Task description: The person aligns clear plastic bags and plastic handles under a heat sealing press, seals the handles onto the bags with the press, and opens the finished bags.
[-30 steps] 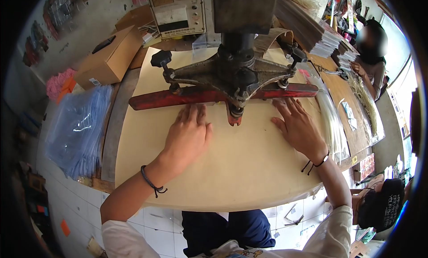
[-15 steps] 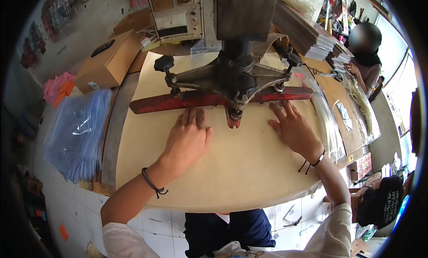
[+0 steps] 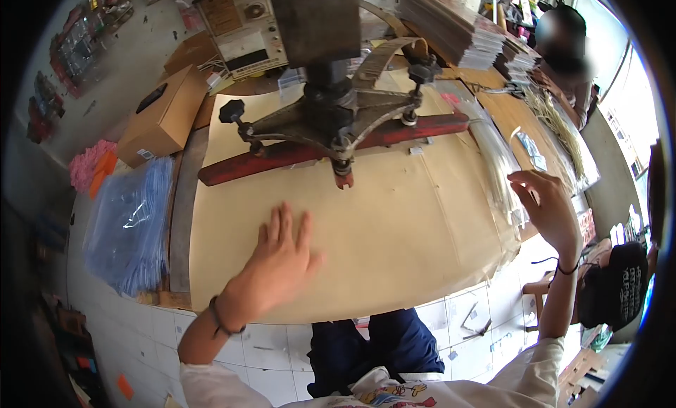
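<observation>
Nearest, a white shirt (image 3: 451, 397) and dark trousers (image 3: 377, 351) show at the edge of the tiled floor (image 3: 267, 348). The left hand (image 3: 276, 267) is palm down over the broad tan sheet (image 3: 366, 253), fingers spread apart and holding nothing; it is blurred, so whether it touches the sheet is hard to say. The right hand (image 3: 556, 214) is raised off the sheet's right edge, just beside a bundle of clear strips (image 3: 496, 165), its fingers bent; I cannot tell whether the fingertips meet or pinch anything.

The tan sheet lies across the surface (image 3: 182, 218), under a long red bar (image 3: 282, 161), which slants above it beyond both hands. The bar hangs from a metal bracket (image 3: 292, 126) with black knobs. On the left is a pile of bluish plastic sleeves (image 3: 130, 225), and past it a cardboard box (image 3: 158, 119) with a dark, flat object (image 3: 151, 98) on top. Farther back stand a control box (image 3: 243, 34) with dials and, to the right, a tall stack of sheets (image 3: 451, 27). Beyond the scissors (image 3: 514, 91), a person (image 3: 563, 48) is at the far right.
</observation>
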Tool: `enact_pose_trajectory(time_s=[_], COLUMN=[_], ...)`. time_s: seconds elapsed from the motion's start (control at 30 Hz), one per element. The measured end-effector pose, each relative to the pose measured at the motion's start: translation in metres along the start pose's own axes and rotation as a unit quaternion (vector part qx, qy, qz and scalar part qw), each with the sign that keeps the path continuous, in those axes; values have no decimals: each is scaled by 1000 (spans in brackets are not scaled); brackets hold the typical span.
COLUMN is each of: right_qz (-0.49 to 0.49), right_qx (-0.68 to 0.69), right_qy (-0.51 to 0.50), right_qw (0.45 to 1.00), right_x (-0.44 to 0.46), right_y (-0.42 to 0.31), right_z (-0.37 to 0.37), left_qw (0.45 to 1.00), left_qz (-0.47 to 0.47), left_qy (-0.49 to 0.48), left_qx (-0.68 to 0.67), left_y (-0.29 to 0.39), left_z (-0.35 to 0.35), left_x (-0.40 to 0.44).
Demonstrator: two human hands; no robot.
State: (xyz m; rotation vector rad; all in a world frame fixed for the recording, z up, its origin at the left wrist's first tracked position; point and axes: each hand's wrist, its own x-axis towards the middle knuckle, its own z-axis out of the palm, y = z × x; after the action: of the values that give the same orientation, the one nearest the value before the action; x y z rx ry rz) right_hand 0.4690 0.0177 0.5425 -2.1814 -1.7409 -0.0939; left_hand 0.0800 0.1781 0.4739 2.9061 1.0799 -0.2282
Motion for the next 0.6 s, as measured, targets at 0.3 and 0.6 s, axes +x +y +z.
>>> enact_pose_trajectory(time_s=[0.3, 0.6], right_qz=[160, 96], right_qx=[63, 79], right_qy=[51, 129], right_qw=[984, 984], right_x=[-73, -70], right_y=[62, 93], right_z=[42, 70], left_qw=[514, 95], left_qz=[521, 559], left_qy=[20, 68], left_qx=[-681, -821], left_y=[131, 228], left_z=[-28, -58], left_x=[-52, -48])
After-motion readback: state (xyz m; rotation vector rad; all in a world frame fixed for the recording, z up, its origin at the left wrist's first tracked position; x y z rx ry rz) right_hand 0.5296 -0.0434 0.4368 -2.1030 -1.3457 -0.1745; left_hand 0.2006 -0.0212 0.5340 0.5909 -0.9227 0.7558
